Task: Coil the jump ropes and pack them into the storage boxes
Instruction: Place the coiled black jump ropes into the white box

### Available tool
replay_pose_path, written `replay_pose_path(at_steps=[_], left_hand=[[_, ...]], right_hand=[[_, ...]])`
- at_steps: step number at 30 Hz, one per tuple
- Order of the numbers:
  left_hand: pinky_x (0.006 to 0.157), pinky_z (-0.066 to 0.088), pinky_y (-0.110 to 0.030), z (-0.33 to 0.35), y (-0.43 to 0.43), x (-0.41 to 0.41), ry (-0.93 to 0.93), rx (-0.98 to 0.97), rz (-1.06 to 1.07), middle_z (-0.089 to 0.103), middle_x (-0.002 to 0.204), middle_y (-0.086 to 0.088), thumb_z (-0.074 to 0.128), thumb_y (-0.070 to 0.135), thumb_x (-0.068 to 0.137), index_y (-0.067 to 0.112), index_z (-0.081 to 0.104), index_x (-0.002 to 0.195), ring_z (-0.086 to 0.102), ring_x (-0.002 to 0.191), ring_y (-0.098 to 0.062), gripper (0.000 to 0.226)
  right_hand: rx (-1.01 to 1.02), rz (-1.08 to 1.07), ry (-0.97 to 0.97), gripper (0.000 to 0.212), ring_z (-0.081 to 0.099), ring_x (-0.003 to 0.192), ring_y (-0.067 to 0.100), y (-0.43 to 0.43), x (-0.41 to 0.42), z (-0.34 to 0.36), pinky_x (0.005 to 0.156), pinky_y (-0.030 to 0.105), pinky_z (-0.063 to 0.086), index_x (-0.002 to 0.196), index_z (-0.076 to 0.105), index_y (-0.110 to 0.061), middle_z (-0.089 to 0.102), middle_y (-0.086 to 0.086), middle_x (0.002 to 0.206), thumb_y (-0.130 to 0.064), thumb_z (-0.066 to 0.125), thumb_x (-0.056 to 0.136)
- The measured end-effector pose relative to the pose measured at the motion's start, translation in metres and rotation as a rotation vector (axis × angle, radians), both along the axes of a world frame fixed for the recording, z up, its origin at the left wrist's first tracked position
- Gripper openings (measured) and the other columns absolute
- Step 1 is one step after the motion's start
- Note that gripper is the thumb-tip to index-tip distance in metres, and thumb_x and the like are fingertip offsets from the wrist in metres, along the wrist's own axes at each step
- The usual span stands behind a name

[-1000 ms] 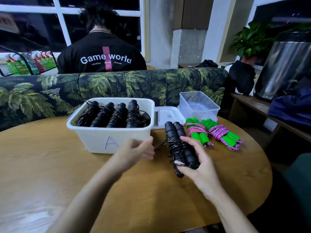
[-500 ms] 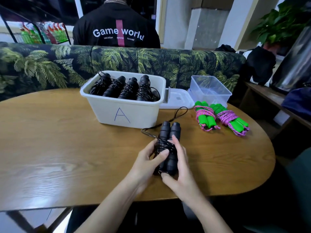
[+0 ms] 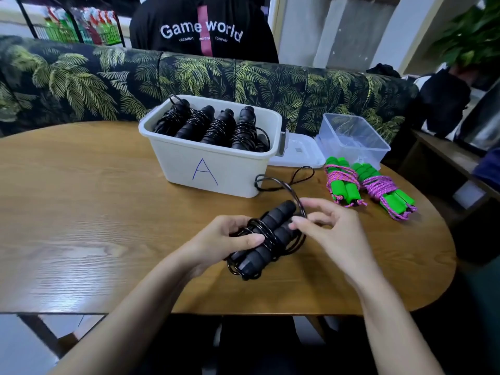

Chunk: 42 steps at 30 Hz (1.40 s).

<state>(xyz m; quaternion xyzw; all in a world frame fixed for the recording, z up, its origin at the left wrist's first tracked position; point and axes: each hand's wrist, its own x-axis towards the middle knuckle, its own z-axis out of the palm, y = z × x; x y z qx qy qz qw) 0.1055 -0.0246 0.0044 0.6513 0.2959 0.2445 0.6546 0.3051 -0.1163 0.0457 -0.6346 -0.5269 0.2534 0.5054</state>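
In the head view, the black jump rope (image 3: 270, 236) lies just above the table (image 3: 81, 212), near the middle of its near edge. Its two foam handles are side by side, and their long axis runs from the butt ends by the near edge up and to the right, toward the right-hand end of the white box (image 3: 213, 169) marked A. The left hand (image 3: 224, 239) grips the pair from the left, fingers curled under and the thumb pressed across the turns of cord already wound around their middle. The right hand (image 3: 332, 234) sits just to the right of the handles' far tips. Its fingers are loosely curled, and the thumb and forefinger appear to pinch the cord where a raised loop arcs over the tips, though blur makes that contact uncertain. The loose cord (image 3: 300, 175) trails from that loop away to the box's near right corner and lies on the table beside the lid (image 3: 297, 150). The slack therefore lies beyond and to the right of the bundle, on the right hand's side, so the next turn probably falls to that hand, passing crosswise over the handles. The box already holds four wound black ropes. The green-handled ropes (image 3: 343, 182) lie near the right edge in front of the clear box (image 3: 354, 136).
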Motion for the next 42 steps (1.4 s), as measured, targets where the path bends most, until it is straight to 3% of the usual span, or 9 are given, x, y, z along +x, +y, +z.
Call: replay_pose_path(at_steps=[8,12,17,20,24,29,36,39,42], left_hand=[[0.091,0.048,-0.019,0.013,0.018,-0.01,0.134,0.254,-0.179,0.073,0.115,-0.002,0.071,0.009,0.088,0.01,0.061,0.127,0.066,0.107,-0.009,0.041],[0.087,0.049,-0.022,0.018,0.024,-0.011,0.173,0.408,-0.235,0.073,0.106,-0.004,0.074,0.011,0.087,0.014,0.063,0.126,0.064,0.096,-0.006,0.041],[0.073,0.04,-0.015,0.006,0.026,-0.01,0.274,0.544,-0.214,0.063,0.083,0.019,0.077,0.019,0.084,0.025,0.066,0.121,0.054,0.08,0.006,0.039],[0.082,0.043,-0.02,-0.003,0.026,-0.008,0.363,0.704,-0.116,0.061,0.096,0.015,0.078,0.036,0.08,0.035,0.061,0.128,0.056,0.093,0.001,0.052],[0.083,0.044,-0.014,-0.008,0.017,-0.011,0.263,0.554,0.138,0.063,0.109,0.015,0.089,0.047,0.061,0.033,0.053,0.128,0.061,0.094,0.007,0.077],[0.094,0.048,-0.017,-0.02,0.012,-0.015,0.18,0.337,0.083,0.065,0.117,0.009,0.087,0.048,0.058,0.035,0.046,0.139,0.064,0.107,-0.002,0.092],[0.083,0.054,-0.024,-0.018,0.012,-0.007,0.188,0.396,0.135,0.075,0.094,0.003,0.094,0.027,0.058,0.02,0.07,0.108,0.07,0.089,-0.007,0.056],[0.079,0.053,-0.023,-0.01,0.009,-0.01,0.098,0.254,0.031,0.076,0.093,-0.002,0.09,0.011,0.063,0.014,0.07,0.105,0.07,0.086,-0.01,0.047],[0.075,0.05,-0.018,-0.002,0.007,-0.013,0.04,0.157,-0.07,0.075,0.088,0.002,0.085,0.002,0.065,0.012,0.071,0.099,0.068,0.083,-0.007,0.038]], right_hand=[[-0.102,0.25,-0.077,0.014,0.06,0.079,0.007,0.03,0.006,0.015,0.072,0.02,0.046,0.076,0.069,-0.023,0.073,-0.008,0.082,-0.015,0.08,0.08],[-0.235,0.412,-0.242,0.017,0.052,0.119,-0.003,0.042,0.006,0.015,0.102,0.022,0.037,0.076,0.062,-0.027,0.054,-0.02,0.133,-0.023,0.076,0.084],[-0.254,0.442,-0.08,0.015,0.061,0.081,0.002,0.039,-0.004,-0.005,0.077,0.02,0.047,0.082,0.059,-0.016,0.074,-0.002,0.091,-0.016,0.072,0.089],[-0.212,0.349,0.034,0.014,0.068,0.093,0.008,0.035,-0.005,-0.017,0.085,0.024,0.052,0.087,0.06,-0.004,0.076,-0.003,0.103,-0.012,0.071,0.089],[-0.178,0.279,0.204,0.01,0.071,0.094,0.013,0.026,-0.003,-0.028,0.079,0.024,0.056,0.086,0.057,-0.002,0.075,0.001,0.108,-0.005,0.065,0.091],[-0.149,0.271,0.299,0.006,0.07,0.099,0.014,0.019,-0.002,-0.038,0.08,0.025,0.054,0.089,0.059,0.0,0.075,0.0,0.11,-0.003,0.064,0.091],[0.012,0.295,-0.457,0.016,0.028,0.134,0.003,0.03,0.002,-0.023,0.113,0.031,0.024,0.07,0.061,-0.032,0.045,-0.025,0.139,-0.039,0.074,0.074],[0.01,0.522,-0.525,0.016,-0.004,0.151,0.007,0.031,0.003,-0.011,0.119,0.034,0.007,0.076,0.057,-0.017,0.018,-0.023,0.16,-0.022,0.072,0.081],[-0.042,0.713,-0.488,0.022,0.0,0.151,0.005,0.032,-0.001,-0.002,0.123,0.038,-0.002,0.077,0.049,-0.013,0.034,-0.019,0.156,-0.009,0.069,0.087]])
